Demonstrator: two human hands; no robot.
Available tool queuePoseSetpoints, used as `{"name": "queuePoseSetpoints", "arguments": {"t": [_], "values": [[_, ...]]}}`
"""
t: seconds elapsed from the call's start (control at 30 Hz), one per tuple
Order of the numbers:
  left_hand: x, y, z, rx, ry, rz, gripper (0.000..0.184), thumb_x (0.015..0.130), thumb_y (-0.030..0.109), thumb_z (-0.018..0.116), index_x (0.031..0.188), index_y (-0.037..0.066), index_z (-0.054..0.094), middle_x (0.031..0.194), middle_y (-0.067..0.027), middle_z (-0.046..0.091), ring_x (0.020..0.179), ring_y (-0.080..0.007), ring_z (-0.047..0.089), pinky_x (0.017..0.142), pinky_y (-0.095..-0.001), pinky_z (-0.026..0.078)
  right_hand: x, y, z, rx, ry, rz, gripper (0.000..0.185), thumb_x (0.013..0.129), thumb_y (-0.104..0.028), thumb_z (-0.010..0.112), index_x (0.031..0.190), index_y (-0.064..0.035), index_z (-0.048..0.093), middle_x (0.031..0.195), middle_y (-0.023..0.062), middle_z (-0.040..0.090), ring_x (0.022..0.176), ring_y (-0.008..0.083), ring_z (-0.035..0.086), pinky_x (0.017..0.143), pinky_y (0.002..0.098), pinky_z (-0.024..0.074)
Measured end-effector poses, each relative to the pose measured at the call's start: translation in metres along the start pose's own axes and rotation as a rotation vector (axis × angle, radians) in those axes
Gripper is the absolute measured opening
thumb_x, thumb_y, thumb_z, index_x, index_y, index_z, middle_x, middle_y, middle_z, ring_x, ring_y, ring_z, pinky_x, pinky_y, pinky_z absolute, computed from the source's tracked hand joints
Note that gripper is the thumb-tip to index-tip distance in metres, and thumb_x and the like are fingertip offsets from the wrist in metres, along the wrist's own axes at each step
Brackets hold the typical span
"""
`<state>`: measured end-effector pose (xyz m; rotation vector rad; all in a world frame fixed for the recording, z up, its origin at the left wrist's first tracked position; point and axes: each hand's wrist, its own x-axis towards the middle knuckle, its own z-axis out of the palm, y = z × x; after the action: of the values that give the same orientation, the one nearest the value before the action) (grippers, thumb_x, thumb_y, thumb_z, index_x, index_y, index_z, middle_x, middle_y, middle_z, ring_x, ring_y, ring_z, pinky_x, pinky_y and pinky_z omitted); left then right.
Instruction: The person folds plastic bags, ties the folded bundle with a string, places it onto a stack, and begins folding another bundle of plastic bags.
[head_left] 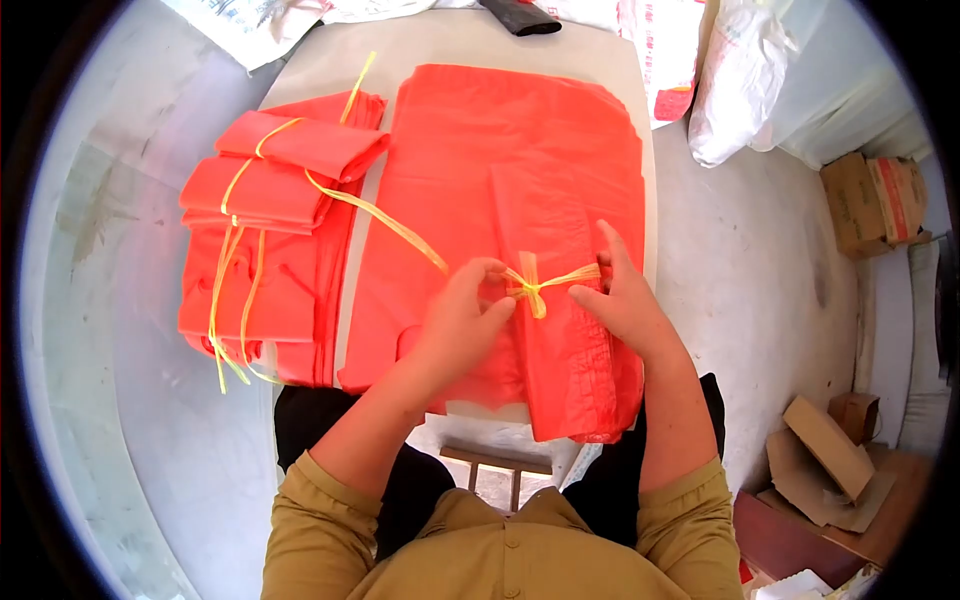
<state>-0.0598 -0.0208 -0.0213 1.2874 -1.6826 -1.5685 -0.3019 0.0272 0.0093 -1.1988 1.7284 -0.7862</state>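
A folded bundle of red plastic (560,370) lies on a wide red plastic stack (450,150), with a yellow string (538,288) knotted around its middle. My left hand (468,315) is at the left side of the knot, thumb and fingers curved and a little apart, near the string. At the knot's right, my right hand (622,300) has its thumb and forefinger spread, resting by the string and the bundle. Whether either hand holds the string is hard to see. A long yellow strand (385,215) runs from the left bundles toward my left hand.
Folded red bundles (260,190) tied with yellow string lie on the left of the pale table (335,45). A black item (522,16) is at the far edge. White sacks (742,80) and cardboard boxes (862,205) stand to the right, with opened cardboard (830,460) lower down.
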Motion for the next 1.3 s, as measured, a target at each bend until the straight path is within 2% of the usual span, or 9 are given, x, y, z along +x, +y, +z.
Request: {"name": "queuePoseSetpoints", "arguments": {"t": [0.17,0.27,0.37,0.47,0.7,0.83,1.0,1.13,1.3], "values": [[-0.005,0.01,-0.005,-0.178,-0.16,-0.002,0.048,0.108,0.024,0.062,0.15,0.004,0.049,0.144,-0.0126,0.057,0.121,-0.0208,0.065,0.101,-0.0363,0.056,-0.01,-0.026,0.0,0.465,-0.106,0.004,0.084,0.098,-0.014,0.069,0.168,-0.007,0.024,0.148,0.0221,0.058,0.13,0.028,0.061,0.111,0.0405,0.048],[-0.017,0.017,-0.004,-1.017,-0.181,-0.242,0.061,0.109,0.048,0.056,0.151,0.004,0.052,0.145,-0.0149,0.061,0.126,-0.0292,0.065,0.109,-0.0444,0.052,-0.018,-0.035,0.004,0.728,-0.268,-0.146,0.081,0.1,-0.014,0.067,0.169,-0.0076,0.023,0.142,0.0164,0.062,0.123,0.0197,0.062,0.104,0.034,0.0509],[-0.016,0.008,-0.017,-1.519,-0.483,-0.32,0.068,0.109,0.055,0.048,0.151,0.001,0.051,0.148,-0.0176,0.06,0.134,-0.0327,0.06,0.115,-0.0506,0.047,-0.009,-0.03,0.012,0.457,-0.069,-0.141,0.076,0.104,-0.014,0.064,0.168,-0.0068,0.025,0.141,0.0143,0.063,0.122,0.0164,0.06,0.103,0.032,0.051],[-0.015,0.005,-0.009,-1.242,-0.118,-0.568,0.06,0.111,0.044,0.049,0.15,-0.002,0.051,0.151,-0.0189,0.059,0.139,-0.0336,0.057,0.117,-0.0517,0.046,0.005,-0.009,0.023,0.165,-0.032,-0.083,0.073,0.105,-0.015,0.063,0.168,-0.0053,0.026,0.141,0.0137,0.063,0.124,0.0168,0.06,0.105,0.033,0.0502],[-0.02,0.005,-0.005,-1.198,-0.252,-0.605,0.051,0.109,0.03,0.057,0.15,0.001,0.05,0.149,-0.0181,0.059,0.131,-0.0314,0.063,0.112,-0.0496,0.052,-0.004,-0.022,0.043,0.583,-0.072,0.122,0.079,0.101,-0.006,0.065,0.168,-0.0053,0.024,0.129,0.0097,0.066,0.115,0.0153,0.062,0.105,0.0324,0.0493],[-0.026,0.013,-0.006,-1.004,-0.158,-0.34,0.055,0.104,0.016,0.068,0.153,0.008,0.042,0.145,-0.0142,0.058,0.127,-0.0268,0.065,0.102,-0.0473,0.059,-0.009,-0.029,0.043,0.49,-0.06,-0.038,0.078,0.097,-0.002,0.064,0.167,-0.0053,0.027,0.119,0.0068,0.065,0.102,0.0098,0.058,0.087,0.0255,0.0482],[-0.035,0.027,-0.046,-0.726,-0.082,-0.249,0.047,0.104,0.014,0.068,0.147,0.006,0.05,0.133,-0.0091,0.066,0.123,-0.0198,0.065,0.098,-0.038,0.057,-0.011,-0.023,0.034,0.561,-0.019,-0.225,0.068,0.108,-0.021,0.058,0.167,-0.0082,0.028,0.126,0.0089,0.068,0.1,0.0113,0.061,0.087,0.028,0.0485],[-0.045,0.046,-0.11,-0.727,0.306,-0.026,0.04,0.104,0.015,0.067,0.142,0.008,0.057,0.125,-0.0056,0.07,0.117,-0.0169,0.067,0.098,-0.0347,0.055,-0.007,-0.019,0.03,0.583,-0.015,-0.219,0.064,0.114,-0.04,0.045,0.167,-0.009,0.027,0.135,0.0113,0.067,0.104,0.0128,0.064,0.088,0.0271,0.0491],[-0.036,0.007,-0.212,-1.036,0.614,0.274,0.03,0.106,0.018,0.064,0.133,0.005,0.062,0.13,-0.0075,0.069,0.123,-0.0215,0.064,0.109,-0.0406,0.052,-0.006,-0.013,0.031,0.375,-0.069,-0.166,0.059,0.112,-0.022,0.052,0.165,-0.0068,0.032,0.134,0.0116,0.067,0.107,0.014,0.065,0.089,0.0287,0.0508]]}}
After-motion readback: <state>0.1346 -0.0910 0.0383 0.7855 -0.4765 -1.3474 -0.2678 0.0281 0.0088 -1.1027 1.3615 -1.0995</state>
